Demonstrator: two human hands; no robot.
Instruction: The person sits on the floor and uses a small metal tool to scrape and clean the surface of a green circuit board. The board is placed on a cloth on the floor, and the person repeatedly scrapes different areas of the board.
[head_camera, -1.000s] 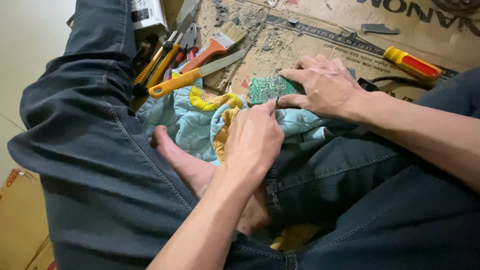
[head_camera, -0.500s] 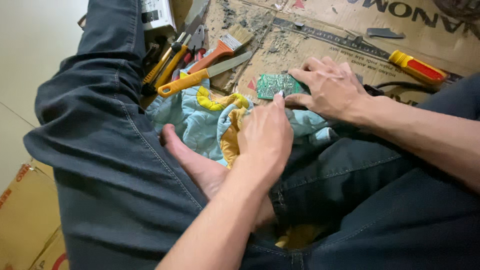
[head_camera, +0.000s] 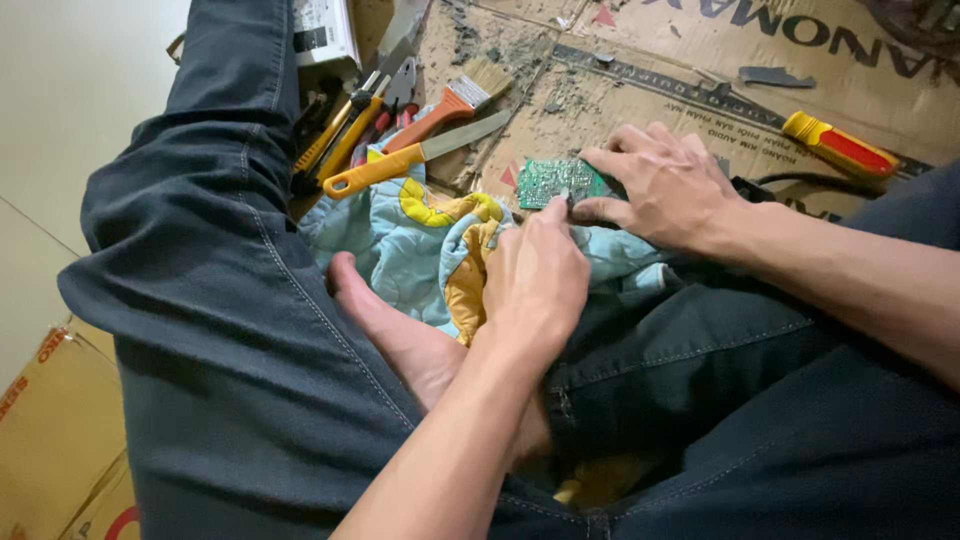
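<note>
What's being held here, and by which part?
A green circuit board. The right hand grips its right edge; the left hand touches its lower edge with its fingertips, over a blue cloth.

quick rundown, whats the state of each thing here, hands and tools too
left hand: fingertips on the circuit board's near edge
right hand: gripping the circuit board from the far side
green circuit board: held flat over the cloth
blue and yellow cloth: crumpled on the lap
orange-handled knife: lying loose, untouched
paintbrush: lying on cardboard
red and yellow screwdriver: lying idle
</note>
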